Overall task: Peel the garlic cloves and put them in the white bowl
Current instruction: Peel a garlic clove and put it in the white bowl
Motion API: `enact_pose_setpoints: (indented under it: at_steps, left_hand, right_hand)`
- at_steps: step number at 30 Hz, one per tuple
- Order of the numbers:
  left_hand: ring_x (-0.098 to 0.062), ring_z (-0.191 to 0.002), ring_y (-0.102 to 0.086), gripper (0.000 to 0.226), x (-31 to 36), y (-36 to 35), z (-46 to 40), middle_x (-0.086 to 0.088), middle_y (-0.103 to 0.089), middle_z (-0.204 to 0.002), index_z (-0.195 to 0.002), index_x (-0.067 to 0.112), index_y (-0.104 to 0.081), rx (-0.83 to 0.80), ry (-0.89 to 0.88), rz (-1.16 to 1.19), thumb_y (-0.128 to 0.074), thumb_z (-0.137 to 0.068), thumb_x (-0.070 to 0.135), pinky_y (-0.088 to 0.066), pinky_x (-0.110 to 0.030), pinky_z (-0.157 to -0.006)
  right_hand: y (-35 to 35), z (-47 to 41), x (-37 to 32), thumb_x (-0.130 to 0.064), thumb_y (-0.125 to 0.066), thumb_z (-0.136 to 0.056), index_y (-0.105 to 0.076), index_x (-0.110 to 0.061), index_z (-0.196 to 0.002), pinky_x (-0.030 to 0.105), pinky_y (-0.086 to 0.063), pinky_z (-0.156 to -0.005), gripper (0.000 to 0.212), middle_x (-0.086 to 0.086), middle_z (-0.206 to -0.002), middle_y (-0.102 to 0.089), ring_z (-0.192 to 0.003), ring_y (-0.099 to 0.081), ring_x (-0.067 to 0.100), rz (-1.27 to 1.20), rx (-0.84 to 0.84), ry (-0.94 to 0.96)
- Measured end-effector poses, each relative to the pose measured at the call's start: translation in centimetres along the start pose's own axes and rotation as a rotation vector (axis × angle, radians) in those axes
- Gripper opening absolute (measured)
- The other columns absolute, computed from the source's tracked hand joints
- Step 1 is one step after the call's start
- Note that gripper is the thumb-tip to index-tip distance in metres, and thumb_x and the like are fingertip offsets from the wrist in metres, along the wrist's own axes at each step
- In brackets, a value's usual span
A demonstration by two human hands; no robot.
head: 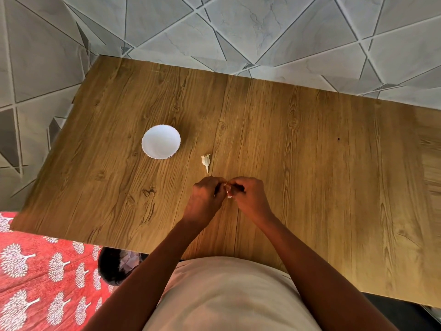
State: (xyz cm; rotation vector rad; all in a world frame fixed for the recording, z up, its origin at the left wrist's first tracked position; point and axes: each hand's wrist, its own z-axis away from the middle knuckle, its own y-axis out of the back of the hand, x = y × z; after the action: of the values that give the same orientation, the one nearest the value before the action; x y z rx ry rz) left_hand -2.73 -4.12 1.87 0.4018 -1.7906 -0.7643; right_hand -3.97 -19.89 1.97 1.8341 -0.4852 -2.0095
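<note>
From the head view, the left hand [207, 192] and right hand [245, 193] pinch one garlic clove [229, 190] near the surface's [310, 144] front edge, peeling underway; next, carry it leftward to the empty white bowl [161, 141].

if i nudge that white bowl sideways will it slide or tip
The white bowl would most likely slide: it looks low and wide and sits flat on the smooth wooden table. It appears empty, so probably light and quick to skid. Its thin scalloped rim suggests ceramic or glass, so it may chip if knocked off.
</note>
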Motion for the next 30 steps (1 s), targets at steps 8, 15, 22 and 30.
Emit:
enact_pose_setpoints:
  at_steps: [8, 15, 22, 30]
  left_hand:
    - [-0.002, -0.072, -0.059, 0.012, -0.6, -0.4, 0.2, -0.003, -0.073, -0.089, -0.105, 0.005, -0.074, 0.047, 0.006, 0.033, -0.067, -0.095, 0.003, -0.047, -0.01, -0.068]
    - [-0.011, -0.068, -0.068, 0.016, -1.1, -0.1, 0.0, 0.002, -0.074, -0.077, -0.098, 0.014, -0.076, 0.03, 0.422, 0.453, -0.065, -0.097, 0.002, -0.053, -0.025, -0.063]
    - [-0.019, -0.079, -0.075, 0.015, -1.3, 0.6, 0.1, 0.001, -0.078, -0.087, -0.104, 0.01, -0.078, -0.002, 0.378, 0.482, -0.069, -0.094, 0.002, -0.062, -0.036, -0.076]
    - [-0.009, -0.072, -0.069, 0.014, -1.1, 0.8, 0.1, 0.002, -0.073, -0.083, -0.102, 0.009, -0.076, -0.057, 0.174, 0.202, -0.065, -0.096, 0.002, -0.059, -0.03, -0.066]
  right_hand:
    - [0.1, 0.0, -0.2, -0.01, -0.071, -0.093, -0.079, -0.01, -0.097, 0.026, -0.058, -0.07, 0.009, -0.002, -0.081, -0.075, -0.075, -0.07, 0.006, -0.043, -0.008, -0.016]
    - [0.3, -0.1, -0.2, -0.009, -0.071, -0.092, -0.078, -0.009, -0.094, 0.031, -0.059, -0.071, 0.008, -0.001, -0.078, -0.073, -0.073, -0.068, 0.007, -0.012, -0.02, -0.005]
    - [0.1, 0.1, -0.1, -0.011, -0.072, -0.092, -0.078, -0.01, -0.094, 0.033, -0.059, -0.072, 0.006, -0.002, -0.079, -0.073, -0.074, -0.068, 0.006, 0.009, -0.015, 0.008]
    - [-0.1, 0.2, 0.0, -0.009, -0.069, -0.094, -0.077, -0.009, -0.096, 0.037, -0.059, -0.073, 0.008, 0.001, -0.082, -0.073, -0.076, -0.068, 0.008, 0.048, -0.016, 0.037]
